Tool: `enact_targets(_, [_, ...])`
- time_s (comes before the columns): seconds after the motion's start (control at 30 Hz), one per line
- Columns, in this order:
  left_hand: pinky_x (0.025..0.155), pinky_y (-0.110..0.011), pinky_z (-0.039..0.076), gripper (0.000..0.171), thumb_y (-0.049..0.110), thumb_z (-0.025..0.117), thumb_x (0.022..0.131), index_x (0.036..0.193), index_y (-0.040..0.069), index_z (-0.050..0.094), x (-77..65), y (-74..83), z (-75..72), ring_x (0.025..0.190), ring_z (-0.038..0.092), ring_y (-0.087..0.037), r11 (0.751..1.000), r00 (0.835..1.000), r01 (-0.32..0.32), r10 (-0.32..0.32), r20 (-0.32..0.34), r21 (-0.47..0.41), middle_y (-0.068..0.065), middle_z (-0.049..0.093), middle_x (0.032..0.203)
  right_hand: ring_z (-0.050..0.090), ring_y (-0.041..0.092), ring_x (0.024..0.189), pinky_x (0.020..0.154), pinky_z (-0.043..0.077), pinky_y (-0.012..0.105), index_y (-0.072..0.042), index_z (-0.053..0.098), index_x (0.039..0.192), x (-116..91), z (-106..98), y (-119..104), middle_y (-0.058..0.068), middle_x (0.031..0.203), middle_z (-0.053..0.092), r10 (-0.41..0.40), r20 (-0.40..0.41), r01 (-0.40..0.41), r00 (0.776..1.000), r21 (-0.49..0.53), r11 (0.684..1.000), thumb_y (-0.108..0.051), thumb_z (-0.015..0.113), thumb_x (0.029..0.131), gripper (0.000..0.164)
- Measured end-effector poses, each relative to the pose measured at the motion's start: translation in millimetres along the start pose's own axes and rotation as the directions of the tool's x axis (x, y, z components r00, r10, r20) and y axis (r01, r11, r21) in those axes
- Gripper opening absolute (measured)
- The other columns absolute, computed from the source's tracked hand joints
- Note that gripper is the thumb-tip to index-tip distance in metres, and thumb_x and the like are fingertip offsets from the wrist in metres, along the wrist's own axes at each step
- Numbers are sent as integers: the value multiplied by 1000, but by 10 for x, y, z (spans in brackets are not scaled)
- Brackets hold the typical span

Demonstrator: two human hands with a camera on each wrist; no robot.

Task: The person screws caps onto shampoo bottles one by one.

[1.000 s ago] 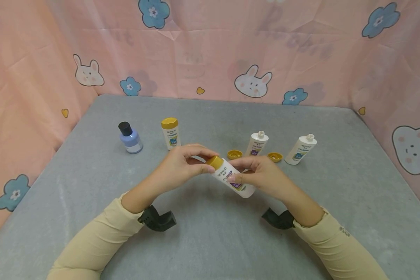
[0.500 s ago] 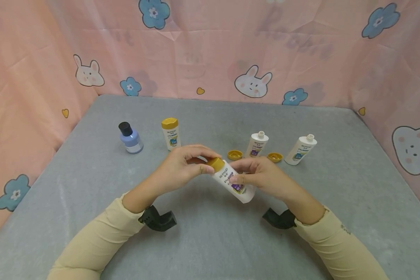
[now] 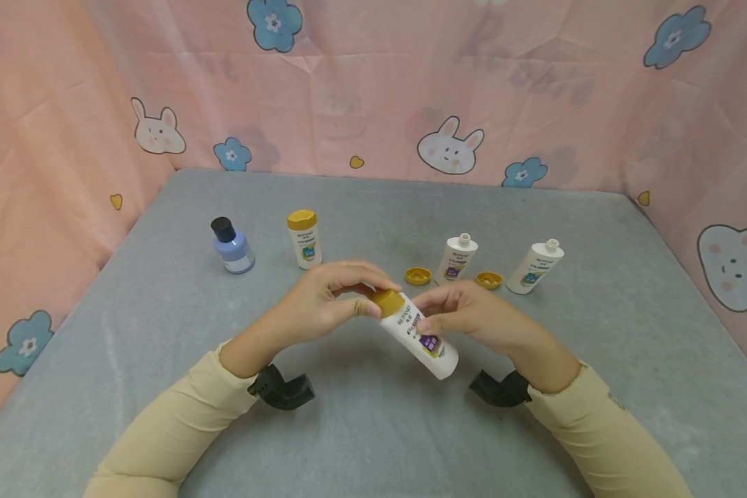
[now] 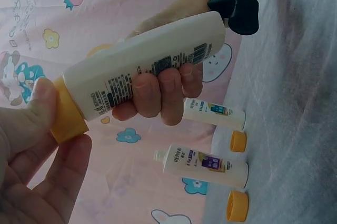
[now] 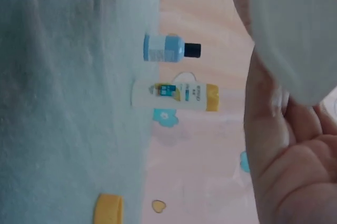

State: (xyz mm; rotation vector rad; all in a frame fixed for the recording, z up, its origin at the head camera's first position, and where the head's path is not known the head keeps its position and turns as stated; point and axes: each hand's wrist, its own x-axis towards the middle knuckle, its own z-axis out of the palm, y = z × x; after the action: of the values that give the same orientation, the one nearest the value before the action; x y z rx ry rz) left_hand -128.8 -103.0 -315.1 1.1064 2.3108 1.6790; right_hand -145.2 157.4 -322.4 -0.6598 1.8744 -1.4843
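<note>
Over the grey tabletop [image 3: 373, 443], left fingers [image 4: 72, 163] pinch a gold cap [image 4: 68, 116] and right fingers [image 4: 171, 92] grip its white bottle [image 3: 426, 342].

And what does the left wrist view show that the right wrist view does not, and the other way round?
Only left wrist: two uncapped white bottles and the gold cap on the held bottle.

Only right wrist: the blue bottle and the gold-capped bottle.

Both: the held bottle, at least one loose gold cap, the right hand, the table and the patterned cloth.
</note>
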Motion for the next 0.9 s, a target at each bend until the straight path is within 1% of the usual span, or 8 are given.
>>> enact_targets(0.17, [90, -31, 57, 27, 2, 71, 88, 115, -1, 71, -6, 3, -4, 107, 64, -19, 999, 999, -33, 33, 19, -10, -14, 70, 117, 67, 6, 83, 79, 57, 25, 20, 57, 118, 22, -36, 56, -8, 92, 74, -19, 71, 14, 997, 68, 998, -23, 70, 93, 51])
enact_targets(0.23, [90, -32, 57, 27, 3, 71, 89, 116, 0, 71, -4, 16, -17, 108, 63, -19, 1000, 1000, -2, 2, 22, -12, -13, 70, 118, 67, 8, 85, 80, 57, 25, 19, 59, 118, 22, -26, 54, -7, 93, 74, -14, 37, 12, 999, 52, 999, -23, 72, 92, 51])
enact_targets(0.33, [94, -30, 57, 31, 3, 71, 89, 120, 2, 70, 10, 28, -35, 112, 63, -19, 996, 996, 87, -87, -5, -9, -11, 69, 122, 67, 13, 89, 81, 58, 28, 12, 63, 120, 24, 19, 22, -1, 98, 73, 11, -98, -14, 995, -27, 1000, -21, 75, 89, 46])
enact_targets(0.5, [99, -27, 55, 46, 9, 76, 88, 132, 6, 64, 37, 15, -29, 117, 64, -20, 969, 965, 244, -245, -92, -28, -8, 65, 131, 69, 20, 92, 77, 59, 32, -1, 70, 119, 39, 120, -34, 14, 109, 71, 18, -327, -76, 945, -167, 983, -20, 78, 87, 38])
enact_targets(0.6, [94, -30, 58, 49, 16, 78, 87, 133, 10, 63, 42, 9, -14, 114, 66, -18, 941, 932, 333, -337, -131, -54, -5, 67, 130, 71, 20, 91, 76, 59, 31, -1, 71, 119, 34, 156, -52, 17, 111, 71, -16, -382, -67, 924, -203, 977, -20, 78, 87, 37])
enact_targets(0.7, [89, -30, 59, 46, 20, 78, 87, 130, 12, 65, 47, 18, 5, 108, 68, -17, 920, 907, 387, -392, -155, -64, -2, 69, 124, 71, 21, 91, 75, 58, 29, -1, 71, 117, 24, 181, -70, 17, 110, 72, -36, -410, -64, 911, -228, 972, -19, 78, 86, 36])
enact_targets(0.8, [87, -29, 60, 43, 21, 79, 87, 127, 12, 67, 50, 18, 25, 104, 68, -17, 913, 898, 402, -407, -168, -63, -2, 71, 120, 71, 22, 91, 75, 58, 28, -2, 72, 116, 22, 203, -83, 16, 110, 72, -51, -425, -67, 904, -258, 964, -19, 79, 85, 35])
enact_targets(0.9, [86, -29, 60, 41, 19, 78, 87, 126, 11, 68, 46, 14, 36, 102, 69, -18, 918, 902, 391, -396, -172, -62, -3, 71, 120, 70, 23, 93, 75, 58, 28, -3, 73, 116, 21, 220, -89, 15, 110, 72, -69, -435, -68, 898, -292, 954, -20, 79, 85, 35])
